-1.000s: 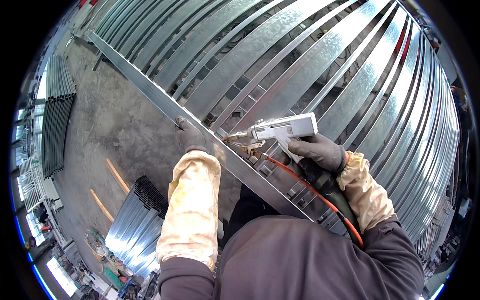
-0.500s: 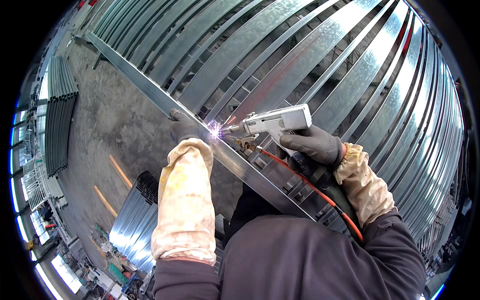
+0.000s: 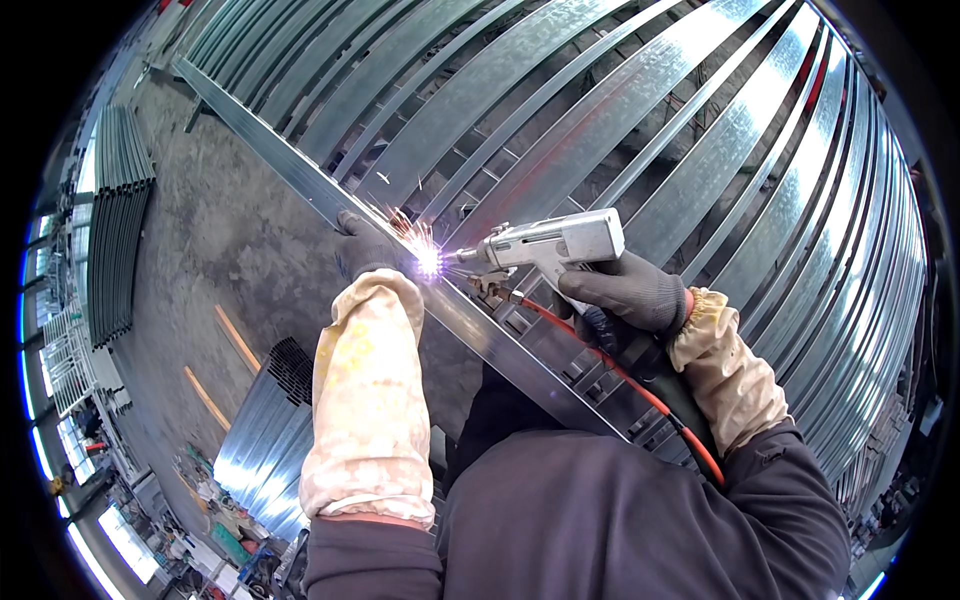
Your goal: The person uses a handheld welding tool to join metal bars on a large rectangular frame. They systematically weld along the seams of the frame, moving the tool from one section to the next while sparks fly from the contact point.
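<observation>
My right hand, in a grey glove, is closed round the grip of a silver welding gun. The gun's nozzle points left, and a bright violet-white glow with orange sparks burns at its tip, on the joint of the frame. My left hand, also gloved, grips the long metal edge tube just left of the glow; part of its fingers is hidden by the tube and the sleeve. Parallel galvanized metal bars run from this tube to the upper right.
An orange-and-black hose trails from the gun past my right forearm. On the concrete floor to the left lie a bundle of metal tubes and two wooden strips. Another stack of dark tubes stands farther left.
The glow has grown brighter, and orange sparks now fly up and left from it. My left hand has shifted very slightly left; the gun has hardly moved.
</observation>
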